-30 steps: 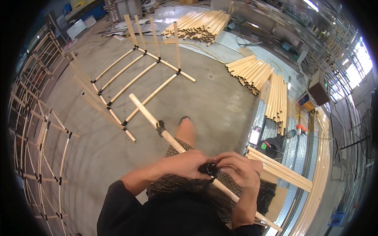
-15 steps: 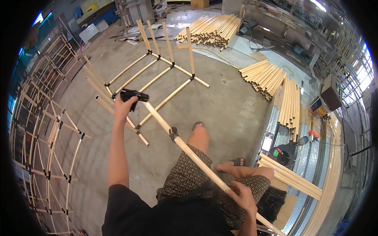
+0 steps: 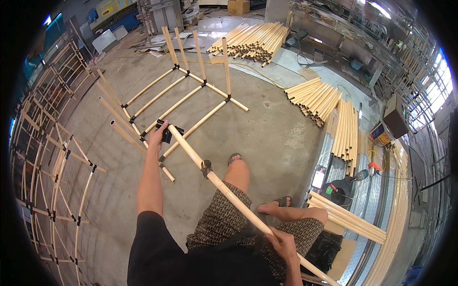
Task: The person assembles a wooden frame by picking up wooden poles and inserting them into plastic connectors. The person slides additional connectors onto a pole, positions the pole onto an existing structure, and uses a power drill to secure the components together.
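A long cream pipe (image 3: pixel 237 204) slants across my lap, from the lower right up to the left. Around its middle sits a black pipe joint (image 3: pixel 206 168). My left hand (image 3: pixel 155 137) is closed on a black pipe connector (image 3: pixel 166 137) at the pipe's far end; whether the pipe is inside it I cannot tell. Lower down, my right hand (image 3: pixel 285 245) wraps round the same pipe near my thigh. Beyond my left hand, a frame of cream pipes and black joints (image 3: pixel 205 83) rests on the floor, with several pipes standing up from it.
Cream pipes lie in a large pile (image 3: pixel 253 42) at the back and in a second pile (image 3: pixel 315 101) to the right. A power drill (image 3: pixel 361 174) and a black bag (image 3: pixel 325 255) are on my right. More pipe frames (image 3: pixel 57 190) stand on the left.
My left hand and the connector have moved slightly down, and the connector has turned at the pipe's end. The right hand has shifted slightly left and down, still round the pipe.
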The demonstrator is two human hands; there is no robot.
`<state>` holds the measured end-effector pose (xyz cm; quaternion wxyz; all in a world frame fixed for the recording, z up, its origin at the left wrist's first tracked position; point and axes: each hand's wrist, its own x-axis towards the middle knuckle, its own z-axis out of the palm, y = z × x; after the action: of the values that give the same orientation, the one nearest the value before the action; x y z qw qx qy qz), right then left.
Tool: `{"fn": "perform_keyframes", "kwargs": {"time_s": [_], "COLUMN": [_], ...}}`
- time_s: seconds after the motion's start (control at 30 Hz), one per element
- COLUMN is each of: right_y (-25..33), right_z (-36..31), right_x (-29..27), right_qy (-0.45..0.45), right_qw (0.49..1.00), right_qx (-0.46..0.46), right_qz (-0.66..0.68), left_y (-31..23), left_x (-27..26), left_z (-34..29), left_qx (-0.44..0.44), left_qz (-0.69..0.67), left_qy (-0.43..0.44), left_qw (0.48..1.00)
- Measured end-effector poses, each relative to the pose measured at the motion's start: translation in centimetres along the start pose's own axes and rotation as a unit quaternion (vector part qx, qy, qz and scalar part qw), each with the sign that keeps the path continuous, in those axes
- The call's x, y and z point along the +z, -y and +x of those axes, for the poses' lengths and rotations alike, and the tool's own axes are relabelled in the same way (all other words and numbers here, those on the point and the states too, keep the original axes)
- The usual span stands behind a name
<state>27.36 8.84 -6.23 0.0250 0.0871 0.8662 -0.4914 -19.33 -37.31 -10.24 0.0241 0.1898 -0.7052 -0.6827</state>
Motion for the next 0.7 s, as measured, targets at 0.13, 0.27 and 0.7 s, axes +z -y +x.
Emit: {"fn": "perform_keyframes", "kwargs": {"time_s": [0.13, 0.27, 0.7], "right_y": [-0.1, 0.2, 0.8], "right_z": [0.0, 0.2, -0.1], "right_x": [0.0, -0.2, 0.1], "right_qy": [0.003, 0.019, -0.043], "right_qw": [1.000, 1.000, 0.995], "right_qx": [0.006, 0.012, -0.003], "right_qz": [-0.016, -0.019, -0.093], "left_y": [-3.3, -6.2, -5.1], "left_x": [1.6, 2.1, 2.6], "left_z": [-2.3, -3.4, -8.0], "left_qx": [0.080, 0.145, 0.193], "left_qz": [0.127, 0.258, 0.333], "left_qy": [0.027, 0.059, 0.130], "left_qw": [0.988, 0.953, 0.914]}}
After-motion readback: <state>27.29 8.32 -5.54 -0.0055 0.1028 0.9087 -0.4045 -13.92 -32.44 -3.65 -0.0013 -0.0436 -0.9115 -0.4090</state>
